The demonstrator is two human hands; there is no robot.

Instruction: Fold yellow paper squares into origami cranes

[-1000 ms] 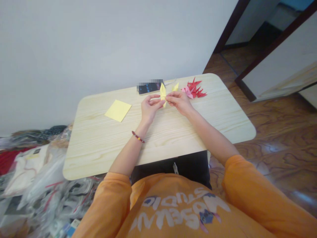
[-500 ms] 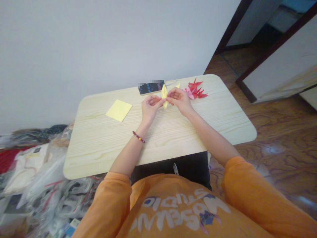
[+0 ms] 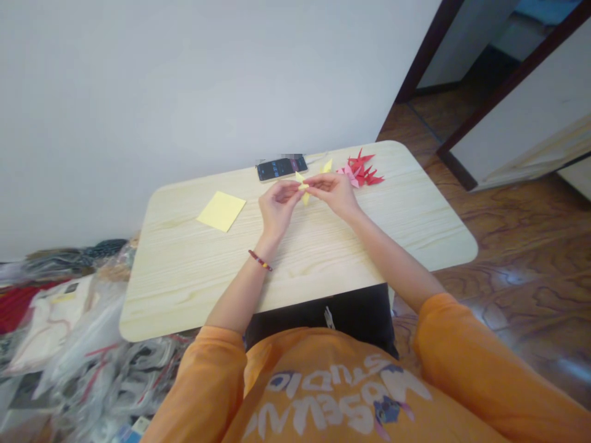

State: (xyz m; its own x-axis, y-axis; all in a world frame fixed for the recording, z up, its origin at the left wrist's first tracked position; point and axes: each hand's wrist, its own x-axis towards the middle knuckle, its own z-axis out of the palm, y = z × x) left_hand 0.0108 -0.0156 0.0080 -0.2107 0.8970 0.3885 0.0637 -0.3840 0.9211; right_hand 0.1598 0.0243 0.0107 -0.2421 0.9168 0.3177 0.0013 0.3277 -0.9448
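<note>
Light wood-grain table (image 3: 194, 277), rounded corners, pushed against white wall (image 3: 184, 92). Glossy brown wood-pattern floor (image 3: 512, 246) on R side; dark door frame (image 3: 429, 49) top R. On floor at L, heap of clear plastic bags (image 3: 87, 363). Contents hard to make out: white fabric or packets, some red, dark patterned stuff further back.

On table: plain yellow paper square (image 3: 221, 211) flat, L of hands. Black smartphone (image 3: 281, 168) near far edge, screen lit, top edge blurred. Pink origami crane (image 3: 349, 176) touching pile of red origami cranes (image 3: 364, 172), far R of hands. Small yellow paper point (image 3: 327, 166) sits just beyond R hand, near the pink crane.

L hand (image 3: 277, 206), beaded bracelet (image 3: 260, 260) on wrist, and R hand (image 3: 332, 194) both raised over table, fingers curled, pinching folded yellow paper piece (image 3: 302, 187) btwn them. Piece is above table, just in front of phone, centre partly hidden by fingers. Orange printed sweatshirt (image 3: 323, 394) and dark trousers (image 3: 323, 320) at bottom of view.
</note>
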